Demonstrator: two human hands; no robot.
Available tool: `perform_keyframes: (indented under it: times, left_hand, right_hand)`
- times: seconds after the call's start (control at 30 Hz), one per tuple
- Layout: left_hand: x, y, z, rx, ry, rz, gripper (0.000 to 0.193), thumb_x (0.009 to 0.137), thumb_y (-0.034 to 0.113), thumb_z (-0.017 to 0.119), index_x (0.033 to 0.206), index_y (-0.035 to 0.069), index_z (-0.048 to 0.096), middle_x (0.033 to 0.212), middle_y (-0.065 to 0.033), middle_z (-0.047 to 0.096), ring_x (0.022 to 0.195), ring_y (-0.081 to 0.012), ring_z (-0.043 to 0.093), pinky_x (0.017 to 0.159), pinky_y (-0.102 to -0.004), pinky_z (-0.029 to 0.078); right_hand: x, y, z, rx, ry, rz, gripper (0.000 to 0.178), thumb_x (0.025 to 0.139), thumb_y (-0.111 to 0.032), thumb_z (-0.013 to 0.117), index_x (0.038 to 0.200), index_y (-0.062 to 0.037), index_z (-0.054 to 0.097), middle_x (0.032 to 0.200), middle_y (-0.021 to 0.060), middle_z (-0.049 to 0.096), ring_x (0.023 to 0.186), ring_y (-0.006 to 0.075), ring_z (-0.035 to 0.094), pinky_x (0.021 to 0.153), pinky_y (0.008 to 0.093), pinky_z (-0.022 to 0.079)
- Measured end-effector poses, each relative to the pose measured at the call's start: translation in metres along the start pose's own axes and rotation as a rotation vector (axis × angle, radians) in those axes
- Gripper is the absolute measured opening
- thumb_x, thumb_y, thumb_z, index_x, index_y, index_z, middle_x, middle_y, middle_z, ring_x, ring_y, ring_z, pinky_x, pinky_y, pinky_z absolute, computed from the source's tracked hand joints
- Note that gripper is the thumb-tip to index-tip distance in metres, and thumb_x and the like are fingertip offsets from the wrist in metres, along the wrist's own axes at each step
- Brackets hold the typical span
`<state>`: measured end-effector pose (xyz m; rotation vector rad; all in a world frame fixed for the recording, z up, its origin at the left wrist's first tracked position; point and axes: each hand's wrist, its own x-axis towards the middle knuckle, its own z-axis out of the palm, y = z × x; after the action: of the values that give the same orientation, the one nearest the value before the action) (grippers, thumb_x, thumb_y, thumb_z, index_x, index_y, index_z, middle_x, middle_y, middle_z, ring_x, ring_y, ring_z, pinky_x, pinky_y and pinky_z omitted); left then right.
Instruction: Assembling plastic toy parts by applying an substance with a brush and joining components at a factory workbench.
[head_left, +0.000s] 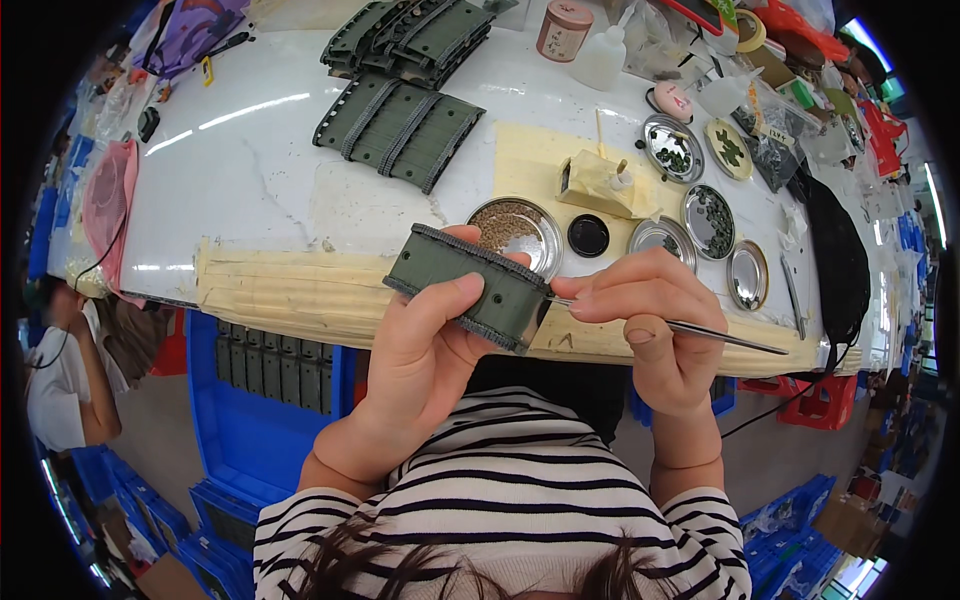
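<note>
My left hand [420,350] grips a small dark green curved panel [512,305] with ribbed edges, the thumb pressed on its face. It is held tilted above the table's front edge. In my right hand [668,325] is a pair of slim metal tweezers [735,341], pinched between thumb and fingers. Their tip meets the panel's right edge; whether it grips anything there is too small to tell. Just beyond the panel stands a round metal dish [545,235] of small brown grains, with a dark round lid or pot [588,235] beside it.
More green panels [400,130] lie stacked at the back left. A tape-wrapped block [605,185] stands mid-table. Several round tins [708,222] with small green parts spread to the right, near another metal tool [793,295]. A blue crate [240,420] holding green pieces is below left.
</note>
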<state>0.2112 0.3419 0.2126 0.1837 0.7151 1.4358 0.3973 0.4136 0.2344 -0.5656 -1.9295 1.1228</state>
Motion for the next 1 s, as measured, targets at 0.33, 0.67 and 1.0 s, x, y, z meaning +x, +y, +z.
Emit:
perform_keyframes:
  times: [0.33, 0.67, 1.0]
  left_hand:
    - [0.001, -0.002, -0.002, 0.000, 0.008, 0.009, 0.037, 0.090, 0.008, 0.049, 0.125, 0.007, 0.038, 0.116, -0.0188, 0.056, 0.099, -0.0210, 0.062, 0.079, -0.0325, 0.056]
    - [0.000, -0.005, -0.001, -0.027, 0.021, 0.039, 0.036, 0.090, 0.008, 0.048, 0.125, 0.007, 0.038, 0.117, -0.0198, 0.055, 0.102, -0.0222, 0.061, 0.083, -0.0339, 0.055]
    - [0.000, -0.003, -0.002, -0.051, -0.039, 0.024, 0.038, 0.089, 0.009, 0.050, 0.125, 0.007, 0.038, 0.117, -0.0207, 0.055, 0.104, -0.0239, 0.060, 0.084, -0.0369, 0.054]
  right_hand:
    - [0.000, 0.001, -0.001, -0.045, -0.017, -0.002, 0.014, 0.079, -0.003, 0.062, 0.091, -0.0005, 0.070, 0.091, 0.0119, 0.066, 0.082, 0.0200, 0.061, 0.073, 0.0287, 0.049]
    - [-0.001, 0.002, 0.004, -0.137, 0.001, -0.056, 0.014, 0.080, -0.005, 0.064, 0.092, -0.0012, 0.069, 0.091, 0.0119, 0.065, 0.081, 0.0202, 0.063, 0.071, 0.0286, 0.051]
    - [-0.009, 0.000, 0.008, -0.179, 0.007, -0.149, 0.016, 0.080, -0.009, 0.066, 0.094, -0.0019, 0.068, 0.093, 0.0119, 0.065, 0.085, 0.0222, 0.065, 0.070, 0.0297, 0.053]
